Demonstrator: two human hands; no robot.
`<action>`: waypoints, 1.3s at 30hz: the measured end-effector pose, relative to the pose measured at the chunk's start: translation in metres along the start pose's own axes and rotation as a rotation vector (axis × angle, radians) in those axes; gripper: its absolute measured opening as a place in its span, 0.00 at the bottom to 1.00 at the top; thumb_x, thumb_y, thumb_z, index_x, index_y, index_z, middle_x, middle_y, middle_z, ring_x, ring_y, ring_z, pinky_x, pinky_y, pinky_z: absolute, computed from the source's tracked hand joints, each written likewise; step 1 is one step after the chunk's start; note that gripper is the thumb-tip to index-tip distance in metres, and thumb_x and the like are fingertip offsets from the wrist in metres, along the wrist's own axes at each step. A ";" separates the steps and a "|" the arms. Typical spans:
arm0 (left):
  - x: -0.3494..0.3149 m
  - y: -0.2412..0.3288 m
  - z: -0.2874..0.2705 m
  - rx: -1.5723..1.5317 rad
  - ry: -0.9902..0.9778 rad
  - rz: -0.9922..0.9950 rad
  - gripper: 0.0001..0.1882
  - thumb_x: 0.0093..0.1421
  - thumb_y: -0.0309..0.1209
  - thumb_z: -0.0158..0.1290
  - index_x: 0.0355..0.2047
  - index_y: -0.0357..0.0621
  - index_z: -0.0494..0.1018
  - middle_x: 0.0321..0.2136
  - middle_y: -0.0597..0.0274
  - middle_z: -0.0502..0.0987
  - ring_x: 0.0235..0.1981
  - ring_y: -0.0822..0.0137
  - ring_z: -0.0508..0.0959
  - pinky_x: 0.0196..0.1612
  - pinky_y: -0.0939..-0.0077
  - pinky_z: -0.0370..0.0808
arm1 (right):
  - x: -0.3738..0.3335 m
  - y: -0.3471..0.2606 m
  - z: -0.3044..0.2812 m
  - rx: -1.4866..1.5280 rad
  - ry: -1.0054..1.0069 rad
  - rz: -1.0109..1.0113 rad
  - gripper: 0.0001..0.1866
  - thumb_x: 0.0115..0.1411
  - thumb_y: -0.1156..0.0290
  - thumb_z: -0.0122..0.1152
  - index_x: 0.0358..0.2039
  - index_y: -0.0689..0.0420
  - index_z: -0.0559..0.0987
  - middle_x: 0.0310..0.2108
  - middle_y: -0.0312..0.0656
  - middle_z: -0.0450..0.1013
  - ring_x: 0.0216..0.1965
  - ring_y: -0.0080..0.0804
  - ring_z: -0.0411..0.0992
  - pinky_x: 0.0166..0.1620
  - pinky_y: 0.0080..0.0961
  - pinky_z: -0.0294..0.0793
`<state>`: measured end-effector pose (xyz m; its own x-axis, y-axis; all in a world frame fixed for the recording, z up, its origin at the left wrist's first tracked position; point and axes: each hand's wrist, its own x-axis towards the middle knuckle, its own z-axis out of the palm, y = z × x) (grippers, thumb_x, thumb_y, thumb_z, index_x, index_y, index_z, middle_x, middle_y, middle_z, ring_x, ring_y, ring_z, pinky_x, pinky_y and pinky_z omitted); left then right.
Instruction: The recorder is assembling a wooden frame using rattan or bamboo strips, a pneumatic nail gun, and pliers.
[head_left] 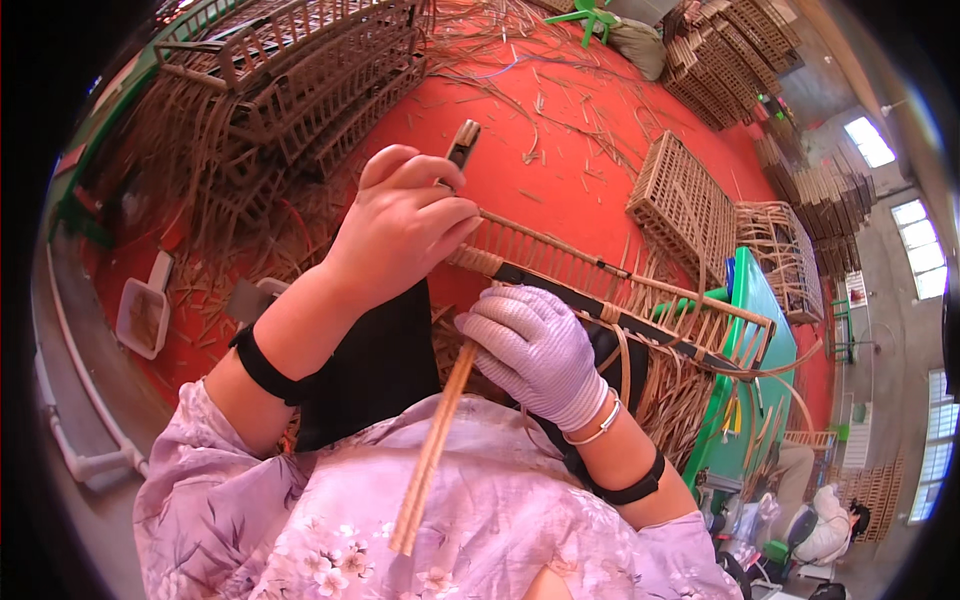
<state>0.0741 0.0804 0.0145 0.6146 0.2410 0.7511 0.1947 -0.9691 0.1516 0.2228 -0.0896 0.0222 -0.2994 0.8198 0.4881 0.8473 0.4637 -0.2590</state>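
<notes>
- Gloved right hand (pixel 537 350), nearest the lens, closes around a flat cane strip (pixel 432 455) trailing toward six o'clock.
- Bare left hand (pixel 400 225), at eleven o'clock, grips pliers (pixel 461 145), fingers curled shut.
- Woven rattan frame (pixel 620 295) stretches toward three o'clock; a sharp pull could snap the strip.

We see a half-woven rattan frame (pixel 620 290), slatted with thin canes and edged by a dark bar, lying tilted across a lap; flat cane strips (pixel 430 455) slant down from it, pliers (pixel 460 145) above.
</notes>
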 end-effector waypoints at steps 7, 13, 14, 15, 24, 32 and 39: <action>0.001 0.025 0.011 -0.193 -0.190 0.023 0.12 0.58 0.28 0.55 0.44 0.45 0.75 0.40 0.62 0.78 0.48 0.63 0.76 0.61 0.58 0.65 | -0.005 0.003 -0.010 0.235 0.099 0.115 0.14 0.56 0.73 0.63 0.44 0.62 0.79 0.45 0.52 0.74 0.45 0.50 0.75 0.51 0.39 0.74; 0.000 0.025 0.029 -0.247 -0.097 -0.067 0.20 0.57 0.25 0.54 0.50 0.43 0.71 0.40 0.56 0.78 0.46 0.57 0.77 0.58 0.59 0.69 | -0.014 -0.005 -0.008 0.129 0.132 0.181 0.16 0.56 0.71 0.65 0.45 0.61 0.79 0.45 0.51 0.75 0.46 0.50 0.75 0.51 0.38 0.74; 0.001 0.024 0.031 -0.221 -0.077 -0.078 0.20 0.56 0.25 0.54 0.50 0.42 0.71 0.40 0.56 0.78 0.45 0.56 0.77 0.57 0.59 0.70 | -0.015 -0.003 -0.008 0.089 0.103 0.142 0.17 0.55 0.71 0.65 0.45 0.61 0.79 0.45 0.51 0.75 0.46 0.50 0.75 0.51 0.38 0.74; 0.004 0.024 0.031 -0.222 -0.076 -0.073 0.21 0.55 0.24 0.53 0.51 0.41 0.70 0.40 0.56 0.79 0.44 0.57 0.78 0.56 0.60 0.71 | -0.012 -0.001 -0.010 0.048 0.046 0.102 0.17 0.56 0.70 0.65 0.45 0.60 0.79 0.45 0.50 0.75 0.45 0.49 0.75 0.51 0.38 0.74; 0.005 0.019 0.053 -0.073 -0.062 -0.064 0.24 0.52 0.23 0.51 0.52 0.40 0.70 0.28 0.58 0.80 0.36 0.60 0.81 0.53 0.67 0.73 | 0.009 -0.010 -0.001 0.984 0.383 0.694 0.30 0.75 0.56 0.31 0.23 0.59 0.73 0.23 0.45 0.72 0.26 0.34 0.70 0.39 0.31 0.71; -0.003 0.027 0.051 -0.016 -0.163 -0.107 0.24 0.53 0.25 0.50 0.53 0.34 0.69 0.22 0.61 0.79 0.32 0.64 0.81 0.49 0.72 0.72 | 0.045 -0.033 -0.027 1.547 0.548 1.046 0.27 0.71 0.59 0.41 0.12 0.48 0.58 0.10 0.30 0.48 0.13 0.25 0.46 0.26 0.26 0.55; -0.007 0.028 0.057 -0.020 -0.121 -0.094 0.23 0.51 0.26 0.50 0.49 0.35 0.71 0.22 0.61 0.79 0.32 0.63 0.81 0.49 0.73 0.71 | 0.053 -0.043 -0.035 1.441 0.511 1.074 0.28 0.71 0.61 0.43 0.11 0.47 0.57 0.10 0.30 0.48 0.13 0.24 0.47 0.25 0.25 0.53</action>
<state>0.1189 0.0541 -0.0236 0.6825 0.3340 0.6501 0.2410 -0.9426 0.2313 0.1865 -0.0781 0.0882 0.4175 0.8763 -0.2403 -0.4960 -0.0018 -0.8683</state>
